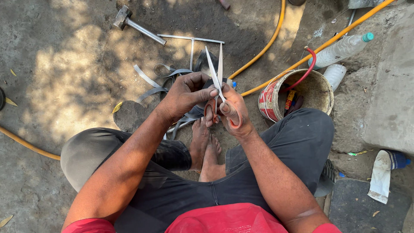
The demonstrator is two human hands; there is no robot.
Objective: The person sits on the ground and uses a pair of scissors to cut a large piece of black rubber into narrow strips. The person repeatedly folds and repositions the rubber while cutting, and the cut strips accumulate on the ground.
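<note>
Bucket sits on the ground by our right knee, rim worn, outside red and white. Inside we see a few small items, one yellow-and-red, the rest dark; we can't tell what they are. A red hose loops over its rim.

Scissors are held over our bare feet, orange handles, blades apart and pointing away from us. Right hand is clamped around one handle loop. Left hand is closed, thumb and fingertips pinching the scissors near the pivot. Hands touch each other there.

Counts: one pair of scissors, one hammer top left, one T-shaped metal bar beyond the blade tips, two clear plastic bottles beside the bucket, one with a teal cap. Yellow hose: two runs crossing top right, another piece at the left edge; we can't tell whether they join. Grey metal strips lie curled in a pile; number unclear, they overlap and our left hand covers part.

White rag with something blue on it lies at far right. Dark object at the left edge is cut off.
</note>
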